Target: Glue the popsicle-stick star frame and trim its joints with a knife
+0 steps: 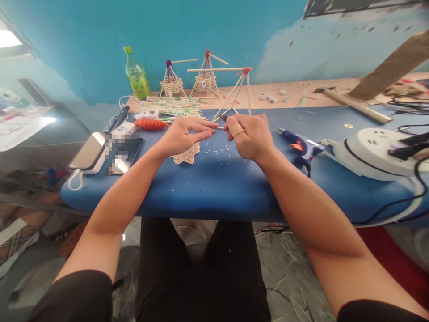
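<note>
My left hand (183, 135) pinches a thin wooden stick (219, 128) between thumb and fingers over the blue table (217, 188). My right hand (250, 135) is closed around a small dark tool (223, 118), whose tip meets the stick's end. Under my left hand sits a small stack of glued sticks (187, 155). Just behind my hands stands a tripod of long sticks (237, 91) tied at the top with red thread. Wood chips (217, 150) lie scattered beneath.
A blue glue gun (300, 145) lies right of my hands, beside a white power strip (372, 154) with cables. Left are phones (100, 152), an orange thread spool (150, 124) and a stick pile (170, 107). Behind stand two stick models (204, 80) and a green bottle (136, 74).
</note>
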Action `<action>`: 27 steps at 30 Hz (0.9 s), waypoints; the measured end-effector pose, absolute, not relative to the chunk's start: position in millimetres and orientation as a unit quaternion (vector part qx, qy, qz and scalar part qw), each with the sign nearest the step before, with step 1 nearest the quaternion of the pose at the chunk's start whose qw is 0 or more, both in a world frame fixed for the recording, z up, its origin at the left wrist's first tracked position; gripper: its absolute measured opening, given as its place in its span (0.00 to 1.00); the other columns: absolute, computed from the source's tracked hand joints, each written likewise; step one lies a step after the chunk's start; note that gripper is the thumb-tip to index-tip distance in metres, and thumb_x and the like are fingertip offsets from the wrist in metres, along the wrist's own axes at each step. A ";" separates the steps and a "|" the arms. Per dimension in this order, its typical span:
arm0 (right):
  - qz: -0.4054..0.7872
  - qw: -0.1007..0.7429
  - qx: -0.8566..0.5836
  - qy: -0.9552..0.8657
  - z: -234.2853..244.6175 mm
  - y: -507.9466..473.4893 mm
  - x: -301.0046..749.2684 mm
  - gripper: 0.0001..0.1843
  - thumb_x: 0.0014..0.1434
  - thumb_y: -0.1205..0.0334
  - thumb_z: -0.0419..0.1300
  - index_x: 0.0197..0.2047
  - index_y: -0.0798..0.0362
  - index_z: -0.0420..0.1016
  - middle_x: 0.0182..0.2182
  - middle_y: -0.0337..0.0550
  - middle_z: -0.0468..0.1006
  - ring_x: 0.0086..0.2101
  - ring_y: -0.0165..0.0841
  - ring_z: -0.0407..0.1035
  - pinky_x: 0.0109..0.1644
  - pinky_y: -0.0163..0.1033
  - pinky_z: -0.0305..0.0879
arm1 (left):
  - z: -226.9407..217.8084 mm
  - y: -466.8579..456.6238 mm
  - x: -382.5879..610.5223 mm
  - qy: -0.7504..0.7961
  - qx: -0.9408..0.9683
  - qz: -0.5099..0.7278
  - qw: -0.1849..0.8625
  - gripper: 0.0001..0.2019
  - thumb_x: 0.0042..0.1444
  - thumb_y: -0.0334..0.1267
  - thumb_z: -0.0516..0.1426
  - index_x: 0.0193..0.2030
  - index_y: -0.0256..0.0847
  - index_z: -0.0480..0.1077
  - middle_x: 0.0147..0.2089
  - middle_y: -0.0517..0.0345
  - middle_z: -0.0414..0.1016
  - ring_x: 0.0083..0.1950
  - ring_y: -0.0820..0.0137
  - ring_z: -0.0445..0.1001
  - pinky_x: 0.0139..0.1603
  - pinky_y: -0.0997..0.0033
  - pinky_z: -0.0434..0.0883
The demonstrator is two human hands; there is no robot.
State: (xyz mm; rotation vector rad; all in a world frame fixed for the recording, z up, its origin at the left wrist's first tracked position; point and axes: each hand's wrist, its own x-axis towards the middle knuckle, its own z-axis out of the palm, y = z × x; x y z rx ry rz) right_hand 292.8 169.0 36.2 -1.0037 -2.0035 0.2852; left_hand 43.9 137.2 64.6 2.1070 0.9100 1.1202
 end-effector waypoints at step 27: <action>0.173 0.366 -0.333 -0.852 48.7 155.5 284.6 0.14 0.63 0.49 0.71 0.42 0.51 0.81 0.34 0.44 0.84 0.31 0.33 0.68 0.42 0.45 0.66 | 73.8 136.5 11.8 0.394 0.860 0.303 0.117 0.37 0.44 0.46 0.76 0.63 0.44 0.77 0.66 0.44 0.79 0.66 0.49 0.79 0.61 0.51 0.84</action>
